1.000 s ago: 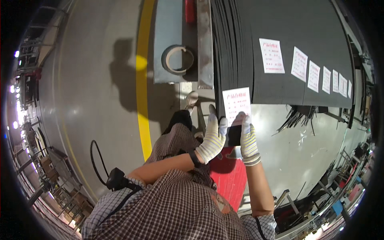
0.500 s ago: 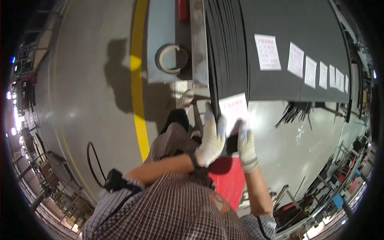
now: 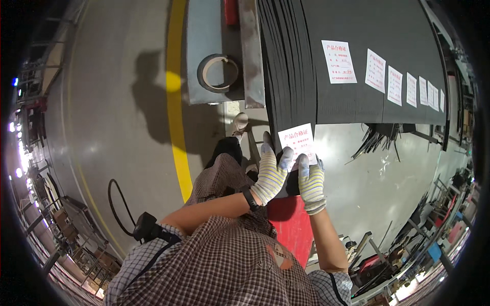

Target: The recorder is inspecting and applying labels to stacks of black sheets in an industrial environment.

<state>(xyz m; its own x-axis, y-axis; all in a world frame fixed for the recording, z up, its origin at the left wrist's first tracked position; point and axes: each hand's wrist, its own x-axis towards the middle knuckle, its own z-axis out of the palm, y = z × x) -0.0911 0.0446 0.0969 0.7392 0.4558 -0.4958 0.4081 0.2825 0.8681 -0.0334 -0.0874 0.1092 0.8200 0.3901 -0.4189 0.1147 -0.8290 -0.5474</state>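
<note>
A white paper label point(image 3: 297, 138) with red and dark print lies against the near end of a bundle of long black strips point(image 3: 288, 66). My left hand point(image 3: 272, 176), in a striped work glove, is closed at the bundle's left side, its thumb pressing the label's lower left. My right hand point(image 3: 312, 184), gloved alike, is closed at the right, with its thumb on the label's lower edge. The fingertips behind the label are partly hidden. Beyond my right hand, a similar white label point(image 3: 339, 62) lies on the black ribbed sheets point(image 3: 377, 25), with several more in a row.
On the grey-blue metal surface point(image 3: 204, 30) at left rests a roll of tape point(image 3: 205, 76). A metal rail point(image 3: 252, 56) borders the strips. Below my hands is a red surface point(image 3: 288, 224). Loose black strips point(image 3: 377, 140) hang at right. A yellow line point(image 3: 176, 102) crosses the floor.
The label has turned and now lies more squarely over the bundle's end, its print sharper. My right hand has shifted slightly left; the left has barely moved.
</note>
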